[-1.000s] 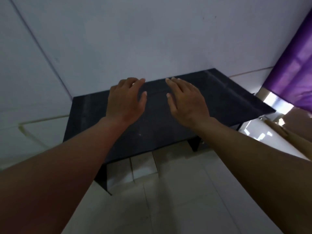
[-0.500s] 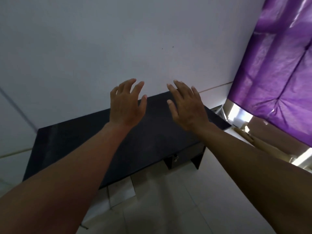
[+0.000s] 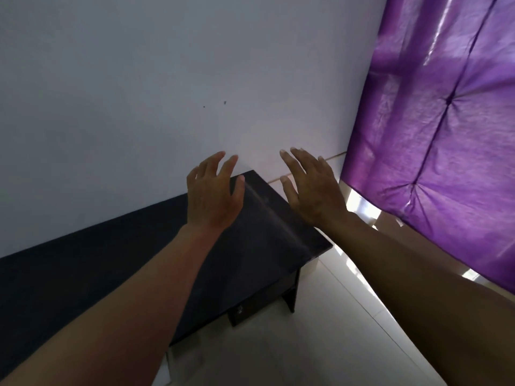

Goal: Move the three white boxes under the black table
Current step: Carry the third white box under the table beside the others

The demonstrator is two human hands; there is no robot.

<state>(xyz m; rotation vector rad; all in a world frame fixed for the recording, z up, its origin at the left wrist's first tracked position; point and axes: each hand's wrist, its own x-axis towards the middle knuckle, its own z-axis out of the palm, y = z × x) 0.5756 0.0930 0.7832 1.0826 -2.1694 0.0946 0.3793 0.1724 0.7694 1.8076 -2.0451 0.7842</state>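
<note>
No readable text, no labels, no brands, no numbers, no signs on wall (image 3: 139,107), curtain (image 3: 446,135), table (image 3: 264,246) or floor (image 3: 320,344), two small dark specks on wall, not lettering

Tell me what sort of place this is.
Probably a room in a home: a low black table against a plain white wall, a purple curtain over a bright window, and pale floor tiles.

table (image 3: 264,246): black | curtain (image 3: 446,135): purple | wall (image 3: 139,93): white | floor (image 3: 320,344): pale
</note>
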